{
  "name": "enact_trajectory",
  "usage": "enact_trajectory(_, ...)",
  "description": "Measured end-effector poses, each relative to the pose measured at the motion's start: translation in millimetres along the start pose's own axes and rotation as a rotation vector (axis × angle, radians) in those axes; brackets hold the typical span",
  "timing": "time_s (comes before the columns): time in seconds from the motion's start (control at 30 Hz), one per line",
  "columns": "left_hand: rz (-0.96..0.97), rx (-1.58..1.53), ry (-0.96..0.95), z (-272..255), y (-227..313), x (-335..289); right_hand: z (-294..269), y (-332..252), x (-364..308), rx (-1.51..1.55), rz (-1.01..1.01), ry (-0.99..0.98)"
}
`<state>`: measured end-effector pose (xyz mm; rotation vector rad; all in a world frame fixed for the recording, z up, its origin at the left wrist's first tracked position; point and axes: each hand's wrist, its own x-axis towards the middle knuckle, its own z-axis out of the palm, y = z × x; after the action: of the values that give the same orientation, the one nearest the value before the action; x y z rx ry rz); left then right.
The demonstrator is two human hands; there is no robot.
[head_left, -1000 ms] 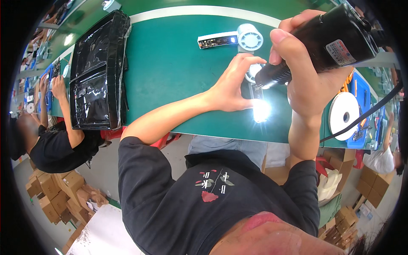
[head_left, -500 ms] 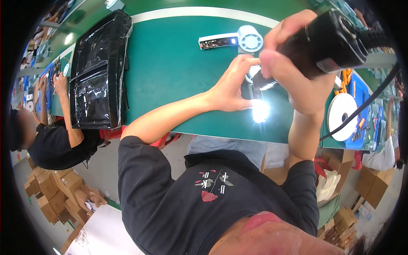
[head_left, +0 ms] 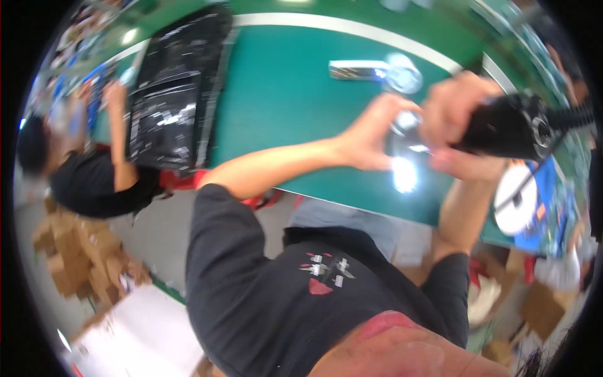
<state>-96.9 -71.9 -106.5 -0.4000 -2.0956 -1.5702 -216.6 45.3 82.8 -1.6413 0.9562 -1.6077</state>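
My right hand (head_left: 461,116) is wrapped round a thick black corded tool (head_left: 502,129), which looks like an electric screwdriver lying nearly level. Its working end is hidden and smeared by blur. My left hand (head_left: 367,135) grips a pale part (head_left: 405,125) between thumb and fingers, close to the tool. A bright white light (head_left: 404,174) glares at the near end of this part and hides detail there. Just beyond lies a small handheld fan with a round light-blue head (head_left: 402,73) and a narrow handle (head_left: 358,70) showing a circuit board and a glowing spot.
A large black plastic-wrapped bundle (head_left: 166,119) lies on the green table (head_left: 276,94) at left. A white reel (head_left: 516,200) and a blue tray (head_left: 545,217) stand at right, near the tool's cable (head_left: 571,118). Another person (head_left: 94,179) works at far left.
The whole view has swung, shifting the table scene rightward, with blur. The black tool has tipped closer to level and sits lower beside the part. My left hand keeps its hold.
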Motion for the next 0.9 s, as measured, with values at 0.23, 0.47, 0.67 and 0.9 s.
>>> enact_trajectory(0.23, -0.069, 0.071, -0.027, -2, 25, 5, -26, 5, 8, 0.374, -0.005, -0.389)
enact_trajectory(0.47, -0.09, 0.053, -0.015, 0, 31, 5, -25, 14, 8, 0.425, 0.016, -0.386)
enact_trajectory(0.67, -0.075, 0.083, -0.006, 1, 29, 2, -13, 23, 5, 0.42, 0.004, -0.268)
enact_trajectory(0.9, 0.093, 0.154, 0.041, 0, 13, 10, -4, 30, -6, 0.259, -0.037, 0.036)
